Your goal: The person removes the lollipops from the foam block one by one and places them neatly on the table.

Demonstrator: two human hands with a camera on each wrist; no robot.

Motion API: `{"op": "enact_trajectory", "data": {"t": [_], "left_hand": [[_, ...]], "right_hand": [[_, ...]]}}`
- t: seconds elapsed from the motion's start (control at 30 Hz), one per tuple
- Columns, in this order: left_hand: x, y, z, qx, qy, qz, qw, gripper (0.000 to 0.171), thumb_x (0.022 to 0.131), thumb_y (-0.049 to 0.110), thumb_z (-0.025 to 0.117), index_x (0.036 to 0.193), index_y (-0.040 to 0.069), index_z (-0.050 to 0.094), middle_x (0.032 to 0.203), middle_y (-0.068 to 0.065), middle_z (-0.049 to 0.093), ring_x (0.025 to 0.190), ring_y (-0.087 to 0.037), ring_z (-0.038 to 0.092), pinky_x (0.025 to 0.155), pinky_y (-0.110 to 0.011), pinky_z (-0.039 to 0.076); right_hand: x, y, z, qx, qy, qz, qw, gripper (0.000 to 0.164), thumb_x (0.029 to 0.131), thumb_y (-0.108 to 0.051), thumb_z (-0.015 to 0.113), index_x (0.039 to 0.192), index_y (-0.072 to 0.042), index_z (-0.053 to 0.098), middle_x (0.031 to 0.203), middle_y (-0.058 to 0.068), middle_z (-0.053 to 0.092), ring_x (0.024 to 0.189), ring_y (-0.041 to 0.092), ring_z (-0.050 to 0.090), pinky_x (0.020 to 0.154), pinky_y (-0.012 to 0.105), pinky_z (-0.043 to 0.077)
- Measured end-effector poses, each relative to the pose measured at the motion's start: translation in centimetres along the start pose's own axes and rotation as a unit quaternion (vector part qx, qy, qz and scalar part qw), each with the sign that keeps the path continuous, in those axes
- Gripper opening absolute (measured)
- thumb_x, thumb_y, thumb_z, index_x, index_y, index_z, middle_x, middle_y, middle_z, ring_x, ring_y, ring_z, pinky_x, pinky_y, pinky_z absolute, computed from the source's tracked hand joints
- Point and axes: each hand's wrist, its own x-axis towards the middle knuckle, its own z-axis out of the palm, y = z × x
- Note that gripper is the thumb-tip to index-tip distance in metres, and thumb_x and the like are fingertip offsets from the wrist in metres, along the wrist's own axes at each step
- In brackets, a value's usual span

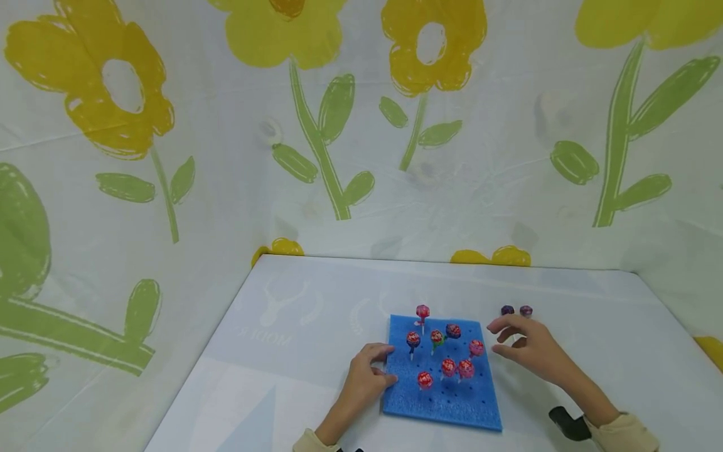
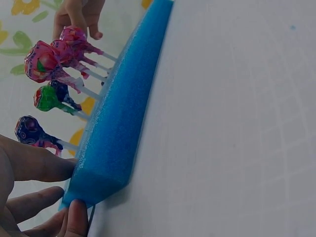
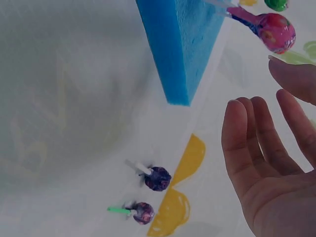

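A blue foam board (image 1: 407, 402) dotted with small holes lies on the table, several wrapped lollipops standing upright in it by their sticks. My left hand (image 1: 363, 376) grips the board's left edge, its thumb and fingertips against the foam. Just off the board's right side hovers my right hand (image 1: 528, 345), fingers loosely bent and holding nothing. Its fingertips are near a pink lollipop (image 3: 277, 33) at that edge. Close to the left hand, a dark blue lollipop (image 2: 28, 129) and a green one (image 2: 45, 98) lean out from the foam.
Two purple lollipops, one with a white stick (image 3: 157, 178) and one with a green stick (image 3: 143, 213), lie on the white table (image 1: 271, 351) beyond my right hand. A flower-printed curtain (image 1: 226, 188) hangs behind the table and on its left and right.
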Motion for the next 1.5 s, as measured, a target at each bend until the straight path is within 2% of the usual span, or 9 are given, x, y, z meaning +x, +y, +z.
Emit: {"op": "enact_trajectory", "data": {"t": [0.2,0.43,0.53,0.9,1.23,1.5], "left_hand": [[0.0,0.3,-0.1,-0.001,0.001,0.004,1.0,0.045,0.072,-0.003,0.076,0.115,0.003,0.065,0.118,-0.009,0.058,0.097,-0.021,0.056,0.066,-0.02,0.05],[0.0,0.2,0.0,0.003,0.003,0.001,1.0,0.045,0.071,-0.003,0.076,0.115,0.003,0.065,0.118,-0.009,0.058,0.097,-0.022,0.056,0.066,-0.02,0.05],[0.0,0.0,0.0,0.005,0.003,-0.005,1.0,0.045,0.072,-0.003,0.076,0.115,0.004,0.065,0.118,-0.008,0.058,0.097,-0.021,0.056,0.066,-0.02,0.05],[0.0,-0.3,0.1,-0.002,-0.001,-0.006,1.0,0.045,0.072,-0.002,0.076,0.115,0.005,0.065,0.118,-0.007,0.058,0.097,-0.02,0.056,0.065,-0.02,0.05],[0.0,-0.3,-0.1,-0.009,-0.001,0.0,1.0,0.045,0.071,-0.003,0.076,0.115,0.003,0.065,0.117,-0.007,0.058,0.095,-0.019,0.056,0.065,-0.02,0.05],[0.0,-0.5,-0.1,-0.024,-0.003,0.003,0.9997,0.048,0.069,-0.004,0.075,0.115,0.003,0.065,0.117,-0.006,0.058,0.091,-0.016,0.056,0.065,-0.021,0.05]], "right_hand": [[-0.4,-0.3,0.7,0.031,-0.018,-0.015,0.999,0.031,0.078,-0.006,0.075,0.106,-0.002,0.062,0.099,0.007,0.064,0.088,0.023,0.062,0.068,0.021,0.052],[-0.8,-0.1,1.9,0.063,-0.005,-0.063,0.996,0.033,0.077,-0.005,0.075,0.107,-0.002,0.061,0.1,0.005,0.064,0.086,0.015,0.063,0.067,0.022,0.053],[-1.0,-0.2,2.4,0.079,0.0,-0.068,0.995,0.033,0.077,-0.004,0.075,0.107,-0.002,0.06,0.101,0.005,0.064,0.086,0.013,0.063,0.067,0.023,0.053],[-0.9,-1.1,3.7,0.117,0.008,-0.02,0.993,0.026,0.079,-0.007,0.074,0.102,-0.007,0.061,0.097,0.004,0.064,0.087,0.015,0.063,0.072,0.021,0.052],[-0.8,-1.3,4.8,0.119,0.026,0.02,0.992,0.03,0.076,0.005,0.072,0.1,-0.009,0.06,0.097,0.005,0.064,0.091,0.02,0.063,0.074,0.025,0.054],[-0.9,-1.8,5.2,0.109,0.04,0.051,0.992,0.03,0.076,0.007,0.071,0.101,-0.007,0.059,0.098,0.006,0.063,0.095,0.025,0.063,0.076,0.03,0.054]]}}
